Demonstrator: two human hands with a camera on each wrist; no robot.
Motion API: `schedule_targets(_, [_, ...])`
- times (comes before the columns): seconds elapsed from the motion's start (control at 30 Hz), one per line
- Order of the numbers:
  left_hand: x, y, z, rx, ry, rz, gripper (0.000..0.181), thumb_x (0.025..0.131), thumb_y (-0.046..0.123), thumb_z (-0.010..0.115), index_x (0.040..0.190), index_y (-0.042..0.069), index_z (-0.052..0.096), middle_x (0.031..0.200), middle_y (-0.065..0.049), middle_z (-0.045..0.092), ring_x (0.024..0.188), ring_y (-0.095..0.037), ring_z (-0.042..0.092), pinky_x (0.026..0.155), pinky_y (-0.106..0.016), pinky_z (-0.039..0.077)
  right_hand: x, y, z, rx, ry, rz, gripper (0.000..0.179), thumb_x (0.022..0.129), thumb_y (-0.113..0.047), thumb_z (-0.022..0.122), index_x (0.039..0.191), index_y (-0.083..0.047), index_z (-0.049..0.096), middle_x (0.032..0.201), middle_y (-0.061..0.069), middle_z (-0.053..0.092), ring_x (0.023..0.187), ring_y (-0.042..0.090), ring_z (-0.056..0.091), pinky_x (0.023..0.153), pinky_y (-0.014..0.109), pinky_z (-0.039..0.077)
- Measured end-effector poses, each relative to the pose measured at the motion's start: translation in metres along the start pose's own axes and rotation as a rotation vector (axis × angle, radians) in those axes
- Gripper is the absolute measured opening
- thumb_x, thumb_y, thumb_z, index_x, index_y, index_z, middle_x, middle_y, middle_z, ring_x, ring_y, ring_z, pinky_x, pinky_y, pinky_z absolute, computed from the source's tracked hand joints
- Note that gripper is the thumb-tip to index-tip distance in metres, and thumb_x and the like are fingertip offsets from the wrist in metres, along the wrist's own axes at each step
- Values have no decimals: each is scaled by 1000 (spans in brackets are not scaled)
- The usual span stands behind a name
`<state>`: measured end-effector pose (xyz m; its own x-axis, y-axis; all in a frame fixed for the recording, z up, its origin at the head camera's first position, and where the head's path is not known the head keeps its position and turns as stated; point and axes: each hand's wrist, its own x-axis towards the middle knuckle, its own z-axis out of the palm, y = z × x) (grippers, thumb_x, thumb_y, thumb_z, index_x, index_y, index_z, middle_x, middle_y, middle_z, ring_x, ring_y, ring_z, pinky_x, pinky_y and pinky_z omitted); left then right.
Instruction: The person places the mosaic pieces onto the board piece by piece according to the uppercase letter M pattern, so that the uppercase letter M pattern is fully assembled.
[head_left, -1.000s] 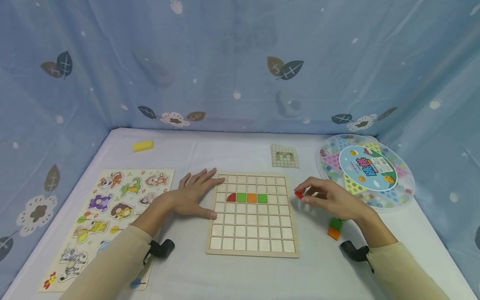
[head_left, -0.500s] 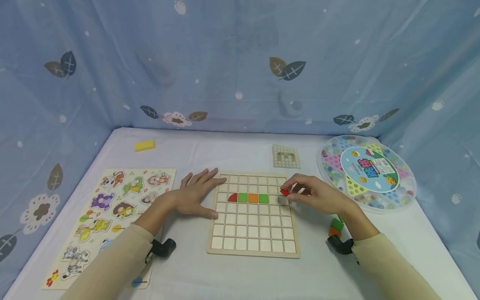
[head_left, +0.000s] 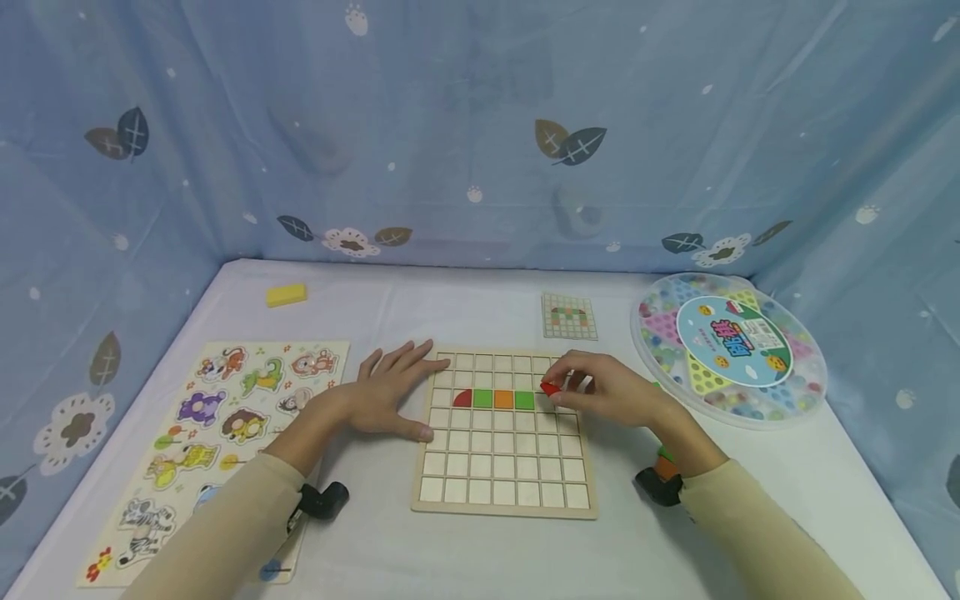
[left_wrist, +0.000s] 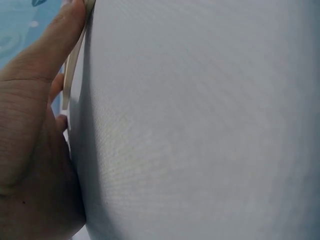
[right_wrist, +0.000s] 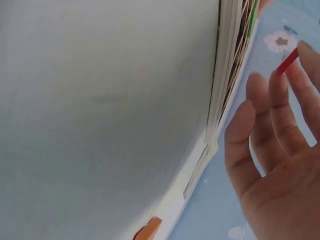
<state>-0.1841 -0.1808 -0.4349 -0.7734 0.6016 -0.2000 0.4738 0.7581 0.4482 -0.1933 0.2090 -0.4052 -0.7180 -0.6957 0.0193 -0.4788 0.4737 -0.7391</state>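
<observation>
A wooden grid board [head_left: 505, 467] lies in the middle of the table. One row holds a red quarter-round tile [head_left: 463, 398], a green tile [head_left: 483, 399], an orange tile [head_left: 504, 400] and a second green tile [head_left: 524, 401]. Over the cell just right of that row, my right hand [head_left: 603, 390] pinches a small red tile [head_left: 551, 388] between thumb and fingertips; the right wrist view shows this tile edge-on, its full shape unclear. With fingers spread, my left hand [head_left: 386, 398] rests at the board's left edge, thumb and a fingertip touching the frame.
Behind the board lies a small pattern card [head_left: 569, 317]. An animal puzzle board [head_left: 247, 450] is at left, a yellow block [head_left: 286, 295] at the back left. A round marble-game case [head_left: 731, 350] stands at right. Loose green and orange tiles [head_left: 666, 465] lie partly hidden by the right wrist.
My right hand has carried the red tile leftward from beside the board to above the row of coloured tiles. The left hand stays in place at the board's edge.
</observation>
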Motion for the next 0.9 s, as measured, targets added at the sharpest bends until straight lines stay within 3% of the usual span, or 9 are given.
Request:
schedule_targets(0.2, [0, 0, 0, 1, 2, -10, 107, 80, 72, 73, 165, 33, 21, 174, -5, -1, 160, -34, -4, 119, -70, -3, 4, 1, 5, -70, 7, -2, 24, 94, -12, 75, 117, -12, 70, 105, -5, 68, 87, 13, 63, 72, 27, 52])
schedule_targets(0.43, [0, 2, 0, 7, 4, -15, 106, 80, 73, 73, 164, 34, 21, 174, -4, -1, 160, -33, -4, 120, -70, -3, 7, -1, 7, -79, -30, 6, 23, 95, -15, 76, 117, -14, 70, 103, -5, 67, 87, 15, 65, 77, 30, 56])
schedule_targets(0.9, [0, 3, 0, -8, 2, -9, 106, 79, 72, 74, 164, 33, 23, 174, -4, 0, 160, -34, -3, 120, -70, -4, 12, 1, 13, -144, -32, 8, 17, 94, -18, 77, 108, -13, 72, 98, -5, 67, 80, 10, 62, 72, 27, 54])
